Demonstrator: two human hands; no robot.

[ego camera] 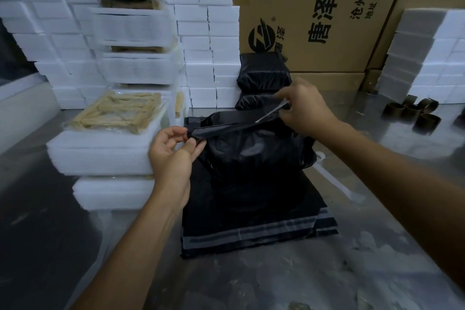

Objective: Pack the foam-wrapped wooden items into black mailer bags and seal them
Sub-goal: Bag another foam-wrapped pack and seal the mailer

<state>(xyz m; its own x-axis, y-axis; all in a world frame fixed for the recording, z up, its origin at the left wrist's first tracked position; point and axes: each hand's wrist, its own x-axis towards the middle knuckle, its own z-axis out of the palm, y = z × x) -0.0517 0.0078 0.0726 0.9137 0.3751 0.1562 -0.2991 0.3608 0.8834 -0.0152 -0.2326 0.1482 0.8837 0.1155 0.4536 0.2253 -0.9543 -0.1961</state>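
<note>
I am sealing a filled black bag [254, 153] that stands on a stack of flat bags [254, 224] on the table [377, 259]. My left hand [171, 156] pinches the flap's left end; my right hand [304, 106] pinches what looks like the pale liner strip [270, 112], peeling it. Next, press the flap down evenly. The bag is bulging and wrinkled.

Head-worn view, forward and down, close over the table [377, 246].
</note>
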